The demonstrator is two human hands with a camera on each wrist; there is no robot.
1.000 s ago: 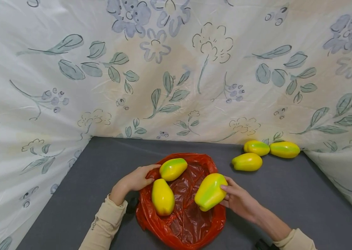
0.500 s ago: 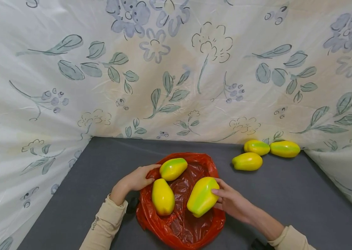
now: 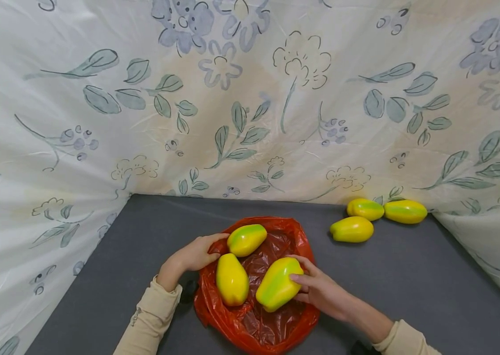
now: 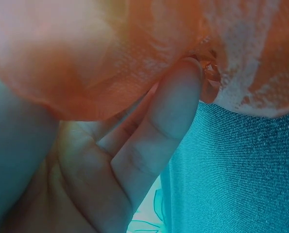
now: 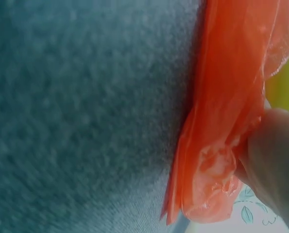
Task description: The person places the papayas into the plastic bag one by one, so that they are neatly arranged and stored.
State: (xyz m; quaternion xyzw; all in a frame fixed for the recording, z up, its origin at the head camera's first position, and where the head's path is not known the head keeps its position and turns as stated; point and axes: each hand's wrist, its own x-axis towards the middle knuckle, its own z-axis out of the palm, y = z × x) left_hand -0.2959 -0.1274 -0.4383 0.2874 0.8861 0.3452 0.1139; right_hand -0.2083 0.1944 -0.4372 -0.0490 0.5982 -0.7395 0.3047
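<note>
A red plastic bag [image 3: 204,305] lies spread open on the dark grey table. My left hand [image 3: 193,254] holds its left rim; in the left wrist view the fingers [image 4: 176,99] are up against the thin plastic. My right hand [image 3: 322,288] grips a yellow-green papaya [image 3: 278,285] over the bag's right half, thumb on top. Two more papayas are inside the bag's left side: one upright yellow papaya [image 3: 232,281] and a greener papaya [image 3: 247,240] behind it. In the right wrist view the bag's outer wall [image 5: 227,102] hides most of the held fruit.
Three other papayas sit at the table's back right: a front papaya [image 3: 351,230], a rear papaya [image 3: 365,209] and a right papaya [image 3: 405,212]. A floral cloth [image 3: 232,123] hangs behind the table [image 3: 112,276] and along both sides.
My right hand has carried its papaya left and toward me, from the bag's right rim to over its middle. The left hand and the other papayas have stayed put.
</note>
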